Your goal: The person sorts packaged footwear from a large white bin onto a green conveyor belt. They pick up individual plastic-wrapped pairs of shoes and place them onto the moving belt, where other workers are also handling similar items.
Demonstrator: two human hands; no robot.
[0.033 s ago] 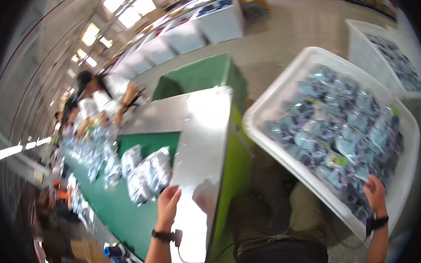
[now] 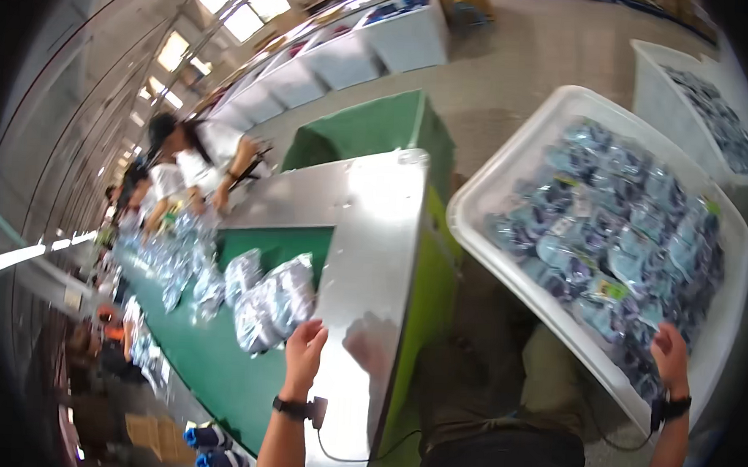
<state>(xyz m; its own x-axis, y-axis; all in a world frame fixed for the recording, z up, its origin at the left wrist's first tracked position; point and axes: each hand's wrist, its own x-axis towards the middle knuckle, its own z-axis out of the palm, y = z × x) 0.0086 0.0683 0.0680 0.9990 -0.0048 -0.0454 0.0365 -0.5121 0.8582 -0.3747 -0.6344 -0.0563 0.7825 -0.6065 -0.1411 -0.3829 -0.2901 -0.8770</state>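
Left hand [image 2: 304,350]: raised over the inner edge of a metal frame [image 2: 359,279], fingers loosely curled, just beside clear-wrapped bundles [image 2: 276,303]; whether the fingertips touch the plastic cannot be told. Right hand [image 2: 670,359]: above the near right part of a white tub [image 2: 524,284], fingers bent beside bagged blue-grey items [image 2: 631,255]; whether they grip a bag cannot be told. Wrists: one dark band on each, the left [image 2: 292,408] with a small block attached. Bundles: silvery and pale, lying on a green belt [image 2: 194,364] near its end, within the frame. Bagged items: packed in rows inside the tub, a yellow-green label among them; the tub stands to the person's right, set at a slant. Further along the belt: a pile of clear bags [image 2: 174,253], with co-workers [image 2: 213,147] in white beside it. Beyond the frame's end: a green bin [image 2: 434,135]. Far right: a second white tub [image 2: 656,100], holding similar bags. Background: a row of white bins [image 2: 340,64].
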